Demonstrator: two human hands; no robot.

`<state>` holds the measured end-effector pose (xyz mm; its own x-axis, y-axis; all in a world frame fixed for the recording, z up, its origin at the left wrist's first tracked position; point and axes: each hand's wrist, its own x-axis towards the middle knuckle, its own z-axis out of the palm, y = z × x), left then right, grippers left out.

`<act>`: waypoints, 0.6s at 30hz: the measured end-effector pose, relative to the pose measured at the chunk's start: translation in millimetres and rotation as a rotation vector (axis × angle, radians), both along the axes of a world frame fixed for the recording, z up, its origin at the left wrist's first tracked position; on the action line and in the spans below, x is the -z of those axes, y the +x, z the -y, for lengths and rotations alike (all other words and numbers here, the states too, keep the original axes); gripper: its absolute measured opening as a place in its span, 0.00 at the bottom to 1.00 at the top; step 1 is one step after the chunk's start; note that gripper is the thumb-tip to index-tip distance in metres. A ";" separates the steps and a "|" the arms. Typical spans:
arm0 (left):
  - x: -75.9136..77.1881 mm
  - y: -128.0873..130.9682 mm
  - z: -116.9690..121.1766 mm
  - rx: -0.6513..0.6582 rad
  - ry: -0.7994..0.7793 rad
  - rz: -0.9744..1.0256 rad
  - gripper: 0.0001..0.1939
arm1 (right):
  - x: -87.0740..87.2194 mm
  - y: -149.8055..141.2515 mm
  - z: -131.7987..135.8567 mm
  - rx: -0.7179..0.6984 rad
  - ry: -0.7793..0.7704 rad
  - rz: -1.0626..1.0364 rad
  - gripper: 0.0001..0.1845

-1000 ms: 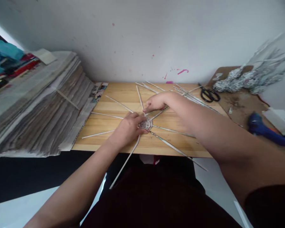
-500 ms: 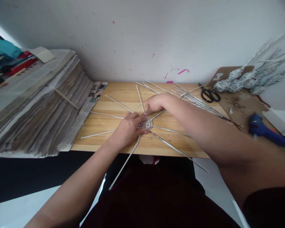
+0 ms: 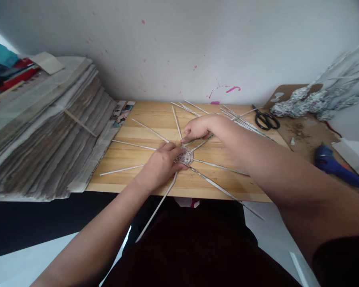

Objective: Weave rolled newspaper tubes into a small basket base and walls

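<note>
A small round woven base (image 3: pixel 184 156) of rolled newspaper lies on the wooden table (image 3: pixel 125 181), its paper spokes (image 3: pixel 218 187) fanning out all around. My left hand (image 3: pixel 164 160) grips the base from its left side, thumb at the near edge and fingers across the top. At the far edge of the base, my right hand (image 3: pixel 197 128) is closed with finger and thumb pinched on a thin paper strip (image 3: pixel 194 140) that runs off to the right beneath the hand. My fingers hide part of the weave.
Behind my right forearm lie loose paper rods (image 3: pixel 245 124) and black-handled scissors (image 3: pixel 266 120). A tall stack of newspapers (image 3: pixel 77 107) stands at left. At right are a blue glue gun (image 3: pixel 329 159), woven paper pieces (image 3: pixel 305 100) and brown cardboard (image 3: pixel 302 133).
The view has tilted slightly. My right hand remains at the base's far edge, and more of the paper strip now shows beneath it. My left hand keeps its hold.
</note>
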<state>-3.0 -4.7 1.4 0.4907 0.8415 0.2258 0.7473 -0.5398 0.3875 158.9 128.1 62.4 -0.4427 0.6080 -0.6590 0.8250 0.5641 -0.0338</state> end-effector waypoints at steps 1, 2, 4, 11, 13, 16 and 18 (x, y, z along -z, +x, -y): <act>0.3 -0.3 0.0 0.004 0.000 0.002 0.21 | 0.8 0.6 -0.6 -0.001 -0.009 -0.004 0.35; 0.7 -0.5 0.1 0.006 -0.001 0.003 0.21 | 1.1 0.2 -0.3 -0.011 0.000 0.004 0.35; 1.5 -0.6 0.5 0.001 0.001 0.003 0.22 | 0.7 -2.8 2.8 -0.047 0.059 0.043 0.35; 2.3 0.2 1.4 -0.003 0.002 0.010 0.23 | -2.0 -12.6 10.9 -0.083 0.132 0.081 0.35; 3.1 0.1 1.5 -0.004 0.015 0.008 0.23 | -2.0 -13.2 9.9 -0.075 0.119 0.086 0.35; 5.2 -0.3 1.9 -0.001 0.030 0.020 0.22 | -1.8 -13.7 9.1 -0.072 0.119 0.086 0.34; 6.6 -0.3 2.1 0.003 0.036 0.038 0.22 | -1.8 -13.6 9.5 -0.074 0.127 0.085 0.34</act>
